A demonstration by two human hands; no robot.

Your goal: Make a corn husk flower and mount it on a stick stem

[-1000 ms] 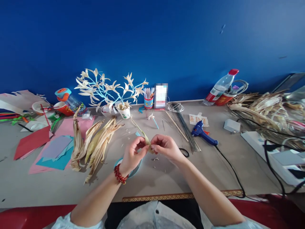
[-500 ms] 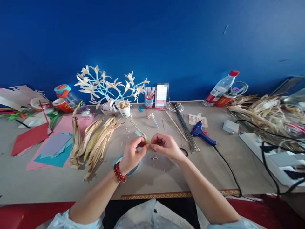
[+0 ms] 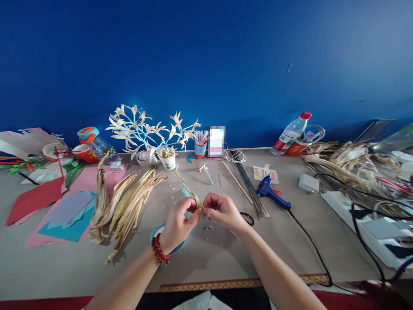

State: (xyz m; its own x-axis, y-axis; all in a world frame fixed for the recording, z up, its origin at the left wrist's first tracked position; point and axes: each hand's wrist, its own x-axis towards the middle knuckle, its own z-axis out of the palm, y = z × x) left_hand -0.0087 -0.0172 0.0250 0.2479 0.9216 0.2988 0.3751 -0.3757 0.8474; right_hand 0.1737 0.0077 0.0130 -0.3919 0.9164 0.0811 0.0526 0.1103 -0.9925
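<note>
My left hand (image 3: 178,223) and my right hand (image 3: 222,209) meet above the table's middle, both pinched on one narrow strip of dried corn husk (image 3: 188,190). The strip runs up and to the left from my fingertips. A red bead bracelet (image 3: 159,250) circles my left wrist. Under that wrist lies a light blue round dish (image 3: 155,232), mostly hidden. Small husk scraps lie on the table just below my hands.
Dried corn husks (image 3: 124,206) and coloured paper sheets (image 3: 66,206) lie left. A husk-flower branch (image 3: 145,129) in a cup (image 3: 168,160) stands behind. Thin wires (image 3: 251,185), a blue glue gun (image 3: 270,191) with black cord, a bottle (image 3: 290,131) and a husk heap (image 3: 348,161) sit right.
My hands keep their pinch on the husk strip, the fingers shifting only slightly. The view has tilted upward, so the table and hands sit lower in the picture.
</note>
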